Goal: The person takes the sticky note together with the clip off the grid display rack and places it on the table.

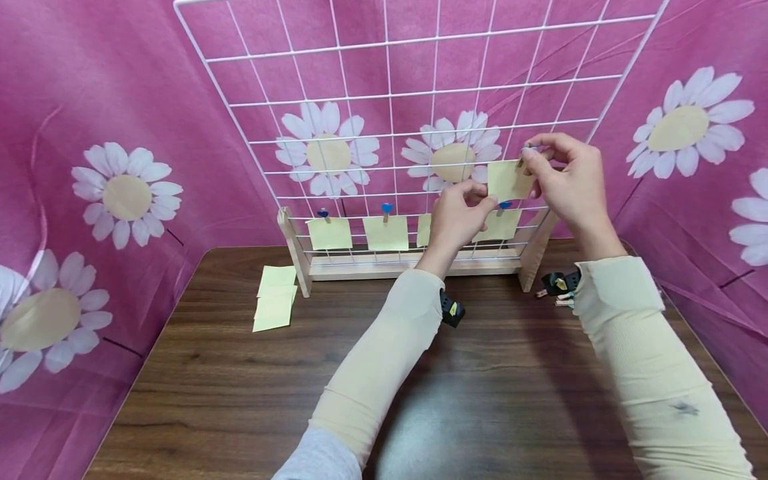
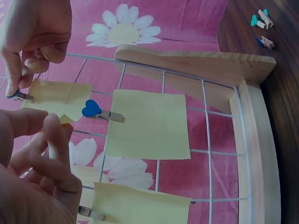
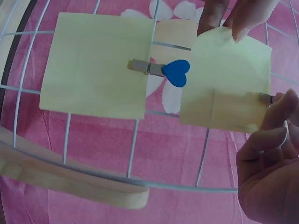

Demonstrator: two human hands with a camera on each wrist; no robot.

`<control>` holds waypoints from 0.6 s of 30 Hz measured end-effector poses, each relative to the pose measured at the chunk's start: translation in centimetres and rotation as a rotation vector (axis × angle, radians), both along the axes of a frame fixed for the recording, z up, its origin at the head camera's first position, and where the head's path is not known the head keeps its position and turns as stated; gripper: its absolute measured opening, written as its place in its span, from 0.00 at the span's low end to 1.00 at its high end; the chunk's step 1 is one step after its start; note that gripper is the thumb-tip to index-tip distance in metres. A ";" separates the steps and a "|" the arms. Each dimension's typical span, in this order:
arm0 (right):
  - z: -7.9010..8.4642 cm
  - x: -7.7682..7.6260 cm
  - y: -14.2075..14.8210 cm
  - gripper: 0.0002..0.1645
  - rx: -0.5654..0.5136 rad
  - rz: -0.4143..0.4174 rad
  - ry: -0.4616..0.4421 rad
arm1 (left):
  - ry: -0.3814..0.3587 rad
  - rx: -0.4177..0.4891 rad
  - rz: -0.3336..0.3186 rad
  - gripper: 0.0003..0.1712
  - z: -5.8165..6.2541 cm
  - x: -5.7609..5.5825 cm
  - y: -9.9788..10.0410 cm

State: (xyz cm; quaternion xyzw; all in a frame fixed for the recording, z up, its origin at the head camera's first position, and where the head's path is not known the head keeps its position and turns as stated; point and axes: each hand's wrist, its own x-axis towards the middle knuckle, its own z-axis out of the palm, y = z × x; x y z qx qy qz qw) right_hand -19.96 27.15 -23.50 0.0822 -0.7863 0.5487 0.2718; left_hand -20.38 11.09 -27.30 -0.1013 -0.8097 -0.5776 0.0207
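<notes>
My left hand [image 1: 453, 220] pinches the edge of a yellow paper note [image 1: 505, 180] in front of the white wire grid [image 1: 389, 93]. At the note's upper right, my right hand [image 1: 570, 177] pinches a small wooden clothespin [image 2: 23, 97] with a blue top. In the right wrist view the clothespin's tip overlaps the note's edge; whether it also grips a wire cannot be seen. Just below, another note [image 2: 148, 123] hangs from a clothespin with a blue heart [image 2: 92, 108]. More clipped notes [image 1: 387, 235] hang along that lower row, one partly hidden by my left hand.
Wooden feet [image 1: 294, 253] and a crossbar [image 1: 360, 270] hold the grid upright on the brown table [image 1: 210, 373]. Loose yellow notes [image 1: 275, 312] lie at the left. Several loose clothespins [image 2: 265, 18] lie at the right. Behind hangs a pink flowered cloth [image 1: 228, 200].
</notes>
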 end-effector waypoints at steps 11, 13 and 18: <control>-0.5 -0.1 -1.1 0.05 -0.126 -0.034 0.072 | 0.092 -0.182 0.079 0.06 0.2 0.0 -0.4; -0.5 -0.2 -1.1 0.05 -0.161 -0.027 0.085 | 0.100 -0.189 0.077 0.06 0.1 0.0 -0.4; -0.3 -0.4 -1.3 0.07 -0.233 -0.019 0.121 | 0.134 -0.198 0.067 0.06 0.0 0.1 -0.8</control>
